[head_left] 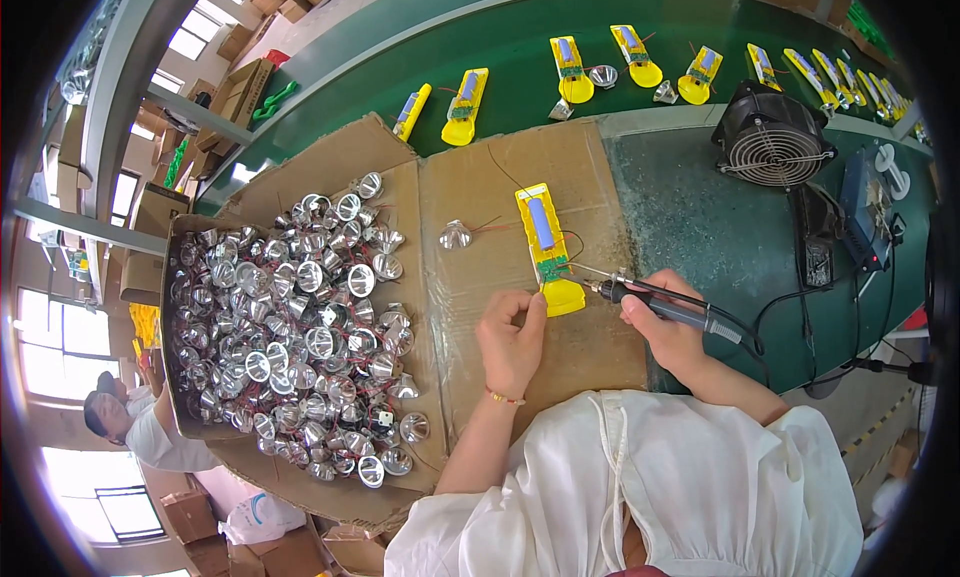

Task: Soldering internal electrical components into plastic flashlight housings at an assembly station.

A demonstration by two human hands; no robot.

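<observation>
A yellow flashlight housing [531, 206] lies on the cardboard in front of me, with a blue cylindrical battery [541, 223] and a small green circuit board [553, 268] in it. My left hand [512, 339] is closed in a pinch at the housing's near end, beside the board. What its fingertips hold is too small to make out. My right hand [672, 322] grips a soldering iron [668, 309], and the iron's tip reaches toward the board. A thin metal tube also points there. Left of the housing sits a silver reflector cup [455, 235] with thin wires.
A big open carton [408, 447] at the left is heaped with silver reflectors. Beyond, several yellow housings [465, 107] line a green bench [380, 97]. A black fan [770, 142] and a blue soldering station [866, 212] stand at the right, cables trailing. Another person is at far left.
</observation>
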